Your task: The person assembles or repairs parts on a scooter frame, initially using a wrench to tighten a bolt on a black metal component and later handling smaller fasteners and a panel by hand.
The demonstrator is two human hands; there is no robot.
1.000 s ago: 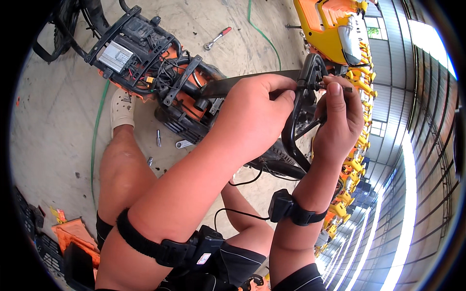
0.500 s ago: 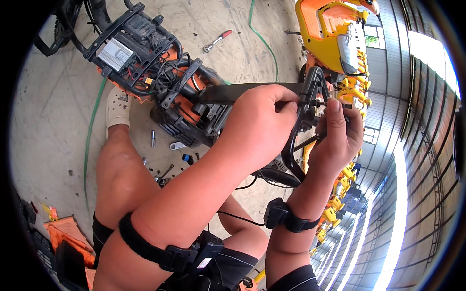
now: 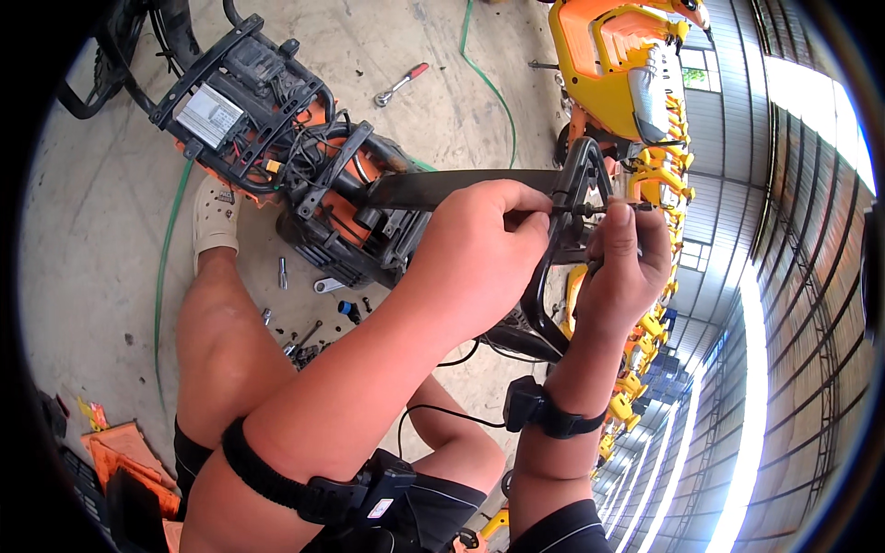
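Both hands, left hand (image 3: 479,244) and right hand (image 3: 619,267), pinch a bolt (image 3: 581,210) on the black frame (image 3: 562,240).

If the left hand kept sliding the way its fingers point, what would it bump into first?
The left hand points rightward, its fingertips pinching a small bolt-like piece at the black frame bar. That bar would likely come first, with the right hand just beyond; depth is hard to judge.

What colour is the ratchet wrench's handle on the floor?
Red, on the ratchet wrench in the head view.
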